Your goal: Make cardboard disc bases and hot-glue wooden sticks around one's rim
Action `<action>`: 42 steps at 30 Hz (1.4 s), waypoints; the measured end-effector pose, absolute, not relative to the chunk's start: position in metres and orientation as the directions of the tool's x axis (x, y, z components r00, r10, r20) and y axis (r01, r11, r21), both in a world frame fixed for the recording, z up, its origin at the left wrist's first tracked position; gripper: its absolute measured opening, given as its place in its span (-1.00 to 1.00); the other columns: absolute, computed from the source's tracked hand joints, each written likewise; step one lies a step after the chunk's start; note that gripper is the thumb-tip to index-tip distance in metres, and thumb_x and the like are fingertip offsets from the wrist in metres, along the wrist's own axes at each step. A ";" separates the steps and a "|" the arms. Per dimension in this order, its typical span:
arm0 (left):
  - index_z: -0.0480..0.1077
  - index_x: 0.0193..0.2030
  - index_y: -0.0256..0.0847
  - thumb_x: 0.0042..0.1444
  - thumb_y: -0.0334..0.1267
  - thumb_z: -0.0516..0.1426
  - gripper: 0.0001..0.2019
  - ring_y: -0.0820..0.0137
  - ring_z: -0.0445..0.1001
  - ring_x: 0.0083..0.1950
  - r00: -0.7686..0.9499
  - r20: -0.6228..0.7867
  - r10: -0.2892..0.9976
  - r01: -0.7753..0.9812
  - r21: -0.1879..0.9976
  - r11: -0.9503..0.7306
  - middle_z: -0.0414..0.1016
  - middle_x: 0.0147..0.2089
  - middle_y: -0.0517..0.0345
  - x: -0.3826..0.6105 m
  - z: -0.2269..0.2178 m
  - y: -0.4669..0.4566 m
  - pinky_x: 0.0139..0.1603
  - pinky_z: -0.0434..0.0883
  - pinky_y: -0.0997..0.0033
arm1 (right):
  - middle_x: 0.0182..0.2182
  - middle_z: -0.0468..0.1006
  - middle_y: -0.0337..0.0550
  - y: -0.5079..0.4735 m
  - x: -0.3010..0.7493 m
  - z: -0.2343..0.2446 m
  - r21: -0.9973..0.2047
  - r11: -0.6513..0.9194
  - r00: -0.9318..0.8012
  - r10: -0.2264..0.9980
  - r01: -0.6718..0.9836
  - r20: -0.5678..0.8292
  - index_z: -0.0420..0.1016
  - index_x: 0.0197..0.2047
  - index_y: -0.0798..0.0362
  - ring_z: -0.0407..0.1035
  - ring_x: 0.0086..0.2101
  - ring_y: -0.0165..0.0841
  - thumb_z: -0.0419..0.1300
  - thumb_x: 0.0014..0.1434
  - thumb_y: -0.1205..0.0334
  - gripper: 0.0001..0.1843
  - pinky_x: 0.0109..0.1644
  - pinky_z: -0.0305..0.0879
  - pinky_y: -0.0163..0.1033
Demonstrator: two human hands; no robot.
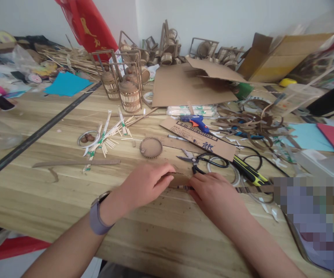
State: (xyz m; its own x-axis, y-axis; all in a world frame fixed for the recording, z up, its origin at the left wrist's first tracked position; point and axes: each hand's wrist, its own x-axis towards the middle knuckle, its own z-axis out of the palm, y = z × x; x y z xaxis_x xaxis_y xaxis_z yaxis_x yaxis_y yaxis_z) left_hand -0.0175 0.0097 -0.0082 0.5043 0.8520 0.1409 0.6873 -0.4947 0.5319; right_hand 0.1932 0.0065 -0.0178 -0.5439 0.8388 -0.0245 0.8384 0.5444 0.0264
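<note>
Tabletop [54, 204] with near edge below both forearms, room to left of left hand [148, 183]; rimmed cardboard disc [152, 148] and scissors [210, 160] just beyond, on far side. Left thumb and index pinched nearly together on cardboard strip [177, 180], between both hands. Right hand [216, 195]: fingers curled closed over strip, thumb mostly hidden. Near right: pixelated object [314, 227], cut off by frame, unidentifiable.
</note>
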 end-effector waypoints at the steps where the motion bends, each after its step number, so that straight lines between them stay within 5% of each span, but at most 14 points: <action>1: 0.39 -0.12 -0.16 0.31 -0.22 -0.04 -0.80 0.27 0.50 -0.29 0.505 0.135 0.853 0.691 0.528 -0.493 0.56 -0.28 0.13 -0.018 -0.009 0.010 -0.33 0.24 0.39 | -0.44 0.58 -0.21 0.007 0.194 -0.019 0.027 0.546 -0.546 0.838 0.837 -0.016 0.52 -0.40 0.03 0.48 -0.38 -0.27 0.26 0.10 0.44 -0.88 -0.21 0.16 -0.19; 32: 0.38 -0.11 -0.16 0.32 -0.24 -0.03 -0.82 0.29 0.54 -0.29 0.524 0.101 0.846 0.714 0.490 -0.501 0.58 -0.28 0.15 -0.017 -0.010 0.010 -0.35 0.28 0.39 | -0.47 0.57 -0.18 0.006 0.192 -0.015 0.048 0.547 -0.547 0.837 0.836 -0.027 0.51 -0.44 0.05 0.50 -0.39 -0.22 0.27 0.10 0.44 -0.87 -0.21 0.27 -0.16; 37: 0.38 -0.10 -0.18 0.33 -0.25 -0.04 -0.82 0.28 0.55 -0.28 0.544 0.104 0.833 0.705 0.482 -0.521 0.57 -0.28 0.13 -0.016 -0.010 0.009 -0.34 0.30 0.38 | -0.33 0.61 -0.08 0.006 0.196 -0.008 -0.176 0.487 -0.504 0.861 0.856 -0.073 0.55 -0.31 0.09 0.53 -0.29 -0.14 0.23 0.15 0.37 -0.94 -0.22 0.39 -0.11; 42: 0.38 -0.13 -0.18 0.33 -0.25 -0.04 -0.81 0.29 0.54 -0.32 0.563 0.115 0.818 0.699 0.462 -0.546 0.56 -0.32 0.12 -0.015 -0.009 0.008 -0.37 0.28 0.39 | -0.11 0.60 -0.12 0.003 0.208 0.010 -0.590 0.443 -0.436 0.885 0.675 0.165 0.53 -0.15 0.01 0.52 -0.14 -0.30 0.14 0.25 0.25 -0.84 -0.11 0.44 -0.23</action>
